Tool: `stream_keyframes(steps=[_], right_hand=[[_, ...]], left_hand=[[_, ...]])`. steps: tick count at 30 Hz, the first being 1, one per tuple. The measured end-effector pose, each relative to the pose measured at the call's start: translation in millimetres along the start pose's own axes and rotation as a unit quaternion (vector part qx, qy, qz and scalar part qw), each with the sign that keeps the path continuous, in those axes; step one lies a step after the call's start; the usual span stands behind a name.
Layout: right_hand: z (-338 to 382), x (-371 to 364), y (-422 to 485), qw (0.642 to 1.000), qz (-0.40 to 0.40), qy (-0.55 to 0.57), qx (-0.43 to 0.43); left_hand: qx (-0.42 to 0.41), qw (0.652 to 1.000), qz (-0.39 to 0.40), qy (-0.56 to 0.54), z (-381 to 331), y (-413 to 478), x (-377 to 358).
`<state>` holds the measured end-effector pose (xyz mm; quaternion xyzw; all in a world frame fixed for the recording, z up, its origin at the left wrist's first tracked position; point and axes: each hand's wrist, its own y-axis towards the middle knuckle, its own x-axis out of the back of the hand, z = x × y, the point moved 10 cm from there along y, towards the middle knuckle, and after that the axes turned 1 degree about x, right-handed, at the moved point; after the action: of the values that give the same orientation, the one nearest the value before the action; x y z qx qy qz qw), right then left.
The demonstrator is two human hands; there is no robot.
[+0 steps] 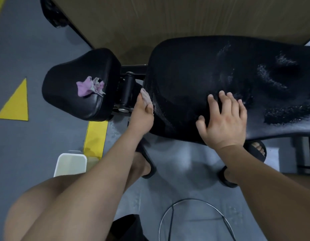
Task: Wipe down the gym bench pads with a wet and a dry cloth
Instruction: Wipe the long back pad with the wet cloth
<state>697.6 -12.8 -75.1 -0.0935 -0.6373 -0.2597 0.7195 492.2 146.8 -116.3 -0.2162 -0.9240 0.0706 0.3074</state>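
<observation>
The long black bench pad (194, 70) runs from the middle to the right, with wet streaks and foam on its right half. My left hand (143, 110) presses a small pale cloth (146, 97) against the pad's left end edge. My right hand (223, 119) lies flat on the pad's near side with its fingers spread and nothing in it. To the left sits the smaller black seat pad (72, 94), with a crumpled pink and grey cloth (90, 86) lying on top of it. A black hinge roller (127, 89) joins the two pads.
A white bucket (70, 165) stands on the grey floor at the lower left, beside yellow floor markings (96, 136). A wooden platform (168, 20) lies behind the bench. My feet in black sandals (145, 164) are under the pad. A thin cable (194, 206) loops across the floor.
</observation>
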Motion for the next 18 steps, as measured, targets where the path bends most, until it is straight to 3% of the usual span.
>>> stream_keyframes(steps=[6,18], right_hand=[[-2.7,-6.2,3.0,1.0,0.002,-0.005,0.002],[-3.5,-8.9,5.8,1.0,-0.001,-0.004,0.002]], left_hand=[[0.013,0.999,-0.003,0.044,-14.8,75.5,5.8],[0.014,0.998,0.063,0.007,-51.9,180.0,-2.1]])
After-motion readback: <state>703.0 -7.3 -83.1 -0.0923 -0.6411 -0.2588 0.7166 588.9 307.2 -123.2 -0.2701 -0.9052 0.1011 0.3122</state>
